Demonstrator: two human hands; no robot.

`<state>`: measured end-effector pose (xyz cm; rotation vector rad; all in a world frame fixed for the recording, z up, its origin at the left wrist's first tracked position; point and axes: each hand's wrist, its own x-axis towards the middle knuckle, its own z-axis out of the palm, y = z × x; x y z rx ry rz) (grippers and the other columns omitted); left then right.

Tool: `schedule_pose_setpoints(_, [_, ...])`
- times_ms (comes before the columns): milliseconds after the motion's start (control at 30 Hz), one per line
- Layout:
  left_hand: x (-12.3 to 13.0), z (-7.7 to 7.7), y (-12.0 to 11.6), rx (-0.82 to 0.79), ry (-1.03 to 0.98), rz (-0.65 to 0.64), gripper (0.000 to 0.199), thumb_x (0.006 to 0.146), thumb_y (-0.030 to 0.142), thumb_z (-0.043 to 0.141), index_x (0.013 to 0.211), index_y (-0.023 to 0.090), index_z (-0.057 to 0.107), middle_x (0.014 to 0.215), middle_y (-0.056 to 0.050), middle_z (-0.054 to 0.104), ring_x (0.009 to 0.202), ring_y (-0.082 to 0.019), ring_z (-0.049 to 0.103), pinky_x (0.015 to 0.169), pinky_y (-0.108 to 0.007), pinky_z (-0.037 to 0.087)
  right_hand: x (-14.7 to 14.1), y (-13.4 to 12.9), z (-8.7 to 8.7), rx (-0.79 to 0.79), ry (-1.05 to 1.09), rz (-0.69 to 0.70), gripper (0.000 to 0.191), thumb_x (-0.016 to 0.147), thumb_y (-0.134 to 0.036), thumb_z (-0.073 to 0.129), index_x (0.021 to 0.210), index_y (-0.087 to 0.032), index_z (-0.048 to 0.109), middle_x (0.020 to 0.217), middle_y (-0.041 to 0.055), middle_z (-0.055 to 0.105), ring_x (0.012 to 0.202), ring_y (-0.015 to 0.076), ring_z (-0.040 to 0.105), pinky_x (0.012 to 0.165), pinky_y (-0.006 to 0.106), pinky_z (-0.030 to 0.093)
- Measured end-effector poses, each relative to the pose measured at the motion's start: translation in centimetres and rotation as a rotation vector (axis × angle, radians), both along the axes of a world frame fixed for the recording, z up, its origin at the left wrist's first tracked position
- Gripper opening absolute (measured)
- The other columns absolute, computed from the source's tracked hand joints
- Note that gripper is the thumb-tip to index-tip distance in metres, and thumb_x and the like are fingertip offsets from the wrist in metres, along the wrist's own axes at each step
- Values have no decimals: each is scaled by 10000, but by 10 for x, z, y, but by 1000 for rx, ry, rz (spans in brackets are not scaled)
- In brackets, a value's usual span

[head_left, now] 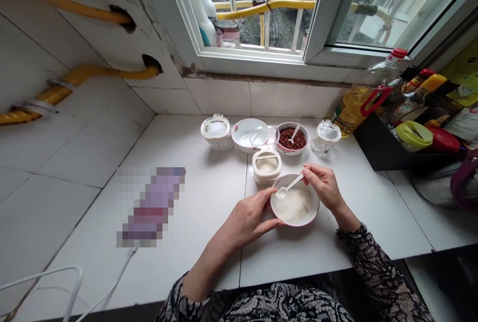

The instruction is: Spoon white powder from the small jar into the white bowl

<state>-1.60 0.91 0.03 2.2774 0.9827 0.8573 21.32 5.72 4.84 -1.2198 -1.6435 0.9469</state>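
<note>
A white ceramic bowl (315, 211) with a thin pink-tinted rim is set on the white tiled bench (209, 197), its edge clasped by the left hand (248, 218), the grip curved around the bowl's near side. A slender white plastic spoon (293, 181) is pinched in a narrow grip by the right hand (324, 187), its shallow oval scoop held just inside the bowl, above a soft mound of fine white granules (295, 206).

Just behind the bowl stands an open square-cornered plastic tub (266, 175) holding white powder. Beyond it, a round white dish (239, 135) is partly overlapped by a clear lid (264, 138), and a patterned ceramic bowl (293, 152) is filled with small dark-red beans (291, 139). A lidded plastic tub (215, 132) and a clear glass jar (324, 136) are ranged on either side. A plastic bottle of yellow oil (356, 108) with a red handle is placed at the right, beneath a window.
</note>
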Motion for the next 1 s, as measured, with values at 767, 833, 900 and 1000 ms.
schedule_pose_setpoints(767, [-1, -4, 0, 24, 31, 22, 566, 970, 588, 525, 1351, 185, 408, 1041, -92, 691, 751, -205, 700, 664, -348, 603, -4, -1, -4, 559, -346, -103, 162, 948, -221, 553, 894, -239, 705, 834, 28, 761, 766, 201, 686, 1025, 481, 425])
schedule_pose_setpoints(833, [-1, -4, 0, 28, 37, 24, 571, 968, 586, 531, 1356, 186, 408, 1065, -100, 690, 747, -201, 696, 660, -343, 600, -2, -3, 0, 556, -264, -111, 170, 943, -211, 546, 832, -231, 672, 770, 17, 728, 709, 188, 662, 1001, 466, 457])
schedule_pose_setpoints(900, [-2, -4, 0, 31, 35, 23, 574, 968, 583, 534, 1364, 188, 404, 1084, -104, 688, 757, -200, 696, 660, -336, 598, 1, -4, 2, 546, -198, -96, 191, 939, -202, 529, 780, -228, 631, 711, 7, 681, 675, 178, 629, 960, 439, 492])
schedule_pose_setpoints(1000, [-2, -3, 0, 42, 32, 21, 564, 975, 575, 526, 1364, 189, 396, 1098, -106, 686, 753, -197, 691, 654, -331, 596, 6, -5, 4, 512, -201, -19, 196, 924, -203, 513, 751, -231, 599, 671, -1, 637, 662, 175, 601, 919, 415, 515])
